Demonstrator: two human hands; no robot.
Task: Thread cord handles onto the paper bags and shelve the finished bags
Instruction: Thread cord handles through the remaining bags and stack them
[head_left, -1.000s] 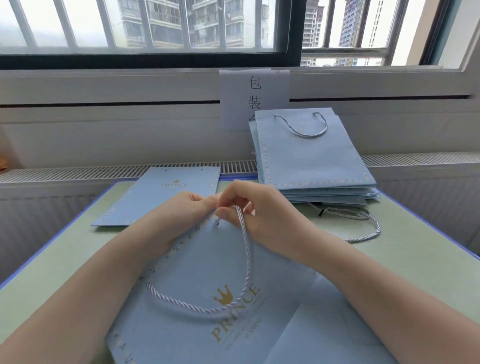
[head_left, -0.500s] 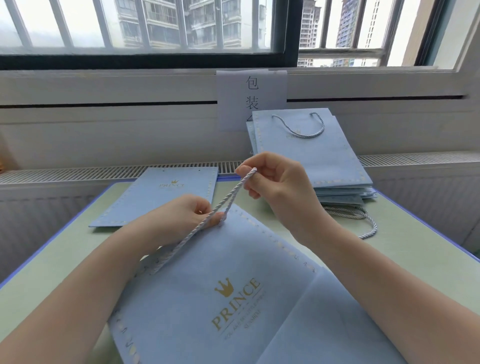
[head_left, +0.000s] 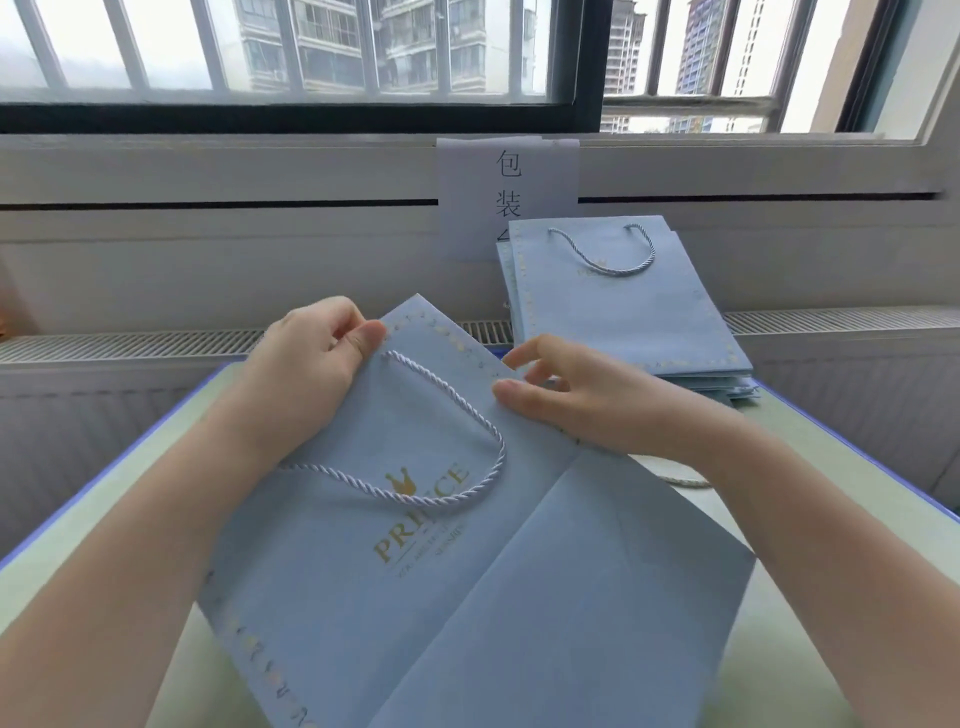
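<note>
A pale blue paper bag (head_left: 415, 571) lies flat on the green table (head_left: 831, 467), tilted so its top corner points toward the window, with a gold crown and the word PRINCE printed across its face and a folded flap spread out to the lower right. The left hand (head_left: 306, 379) grips the bag's upper left edge, thumb pressed on top near the corner and the other fingers curled under the paper. A twisted white cord (head_left: 457, 415) comes out just beside that thumb, loops down across the gold print and runs back under the left wrist, lying slack on the bag. The right hand (head_left: 582, 400) rests at the bag's right edge, its fingers spread apart and loosely bent, thumb tip touching the paper while the index finger lifts clear; it grips nothing that I can see. Beyond it, at the far right of the table and against the wall, sits a stack (head_left: 623, 322) of the same blue bags, the top one with its own cord handle (head_left: 608, 260) drooping in a curve. A white sign (head_left: 506, 192) with black characters hangs on the wall behind the stack, partly hidden by it. A bit of another cord (head_left: 685, 480) shows on the table past the right forearm
</note>
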